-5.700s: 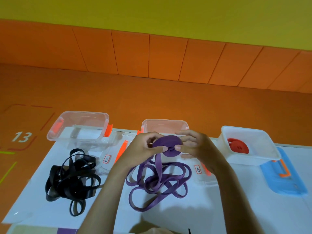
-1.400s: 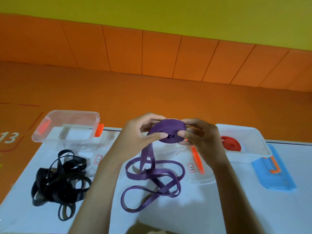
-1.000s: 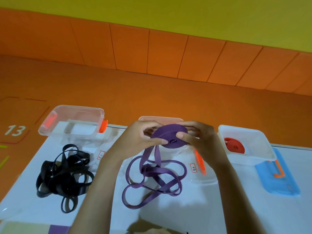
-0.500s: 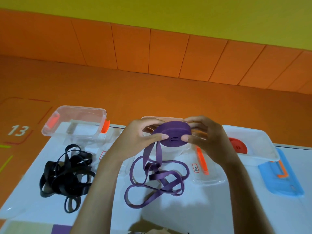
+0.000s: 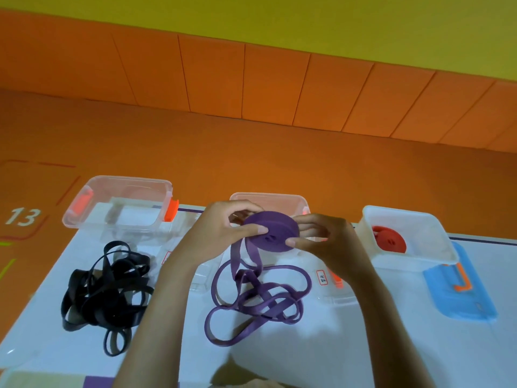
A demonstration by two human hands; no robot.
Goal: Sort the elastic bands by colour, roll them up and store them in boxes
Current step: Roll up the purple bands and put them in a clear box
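Our left grip and right grip both pinch a purple band roll above the white desk. Its loose tail lies tangled on the desk beneath.

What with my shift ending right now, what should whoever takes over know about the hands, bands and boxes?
Both the left hand and the right hand pinch the partly wound purple roll in front of the middle box; its loose tail lies on the table.
Done: red roll sits in the right box.
Unrolled: black bands lie tangled before the left box.
To do: finish the purple roll, box it, then roll and box the black bands.
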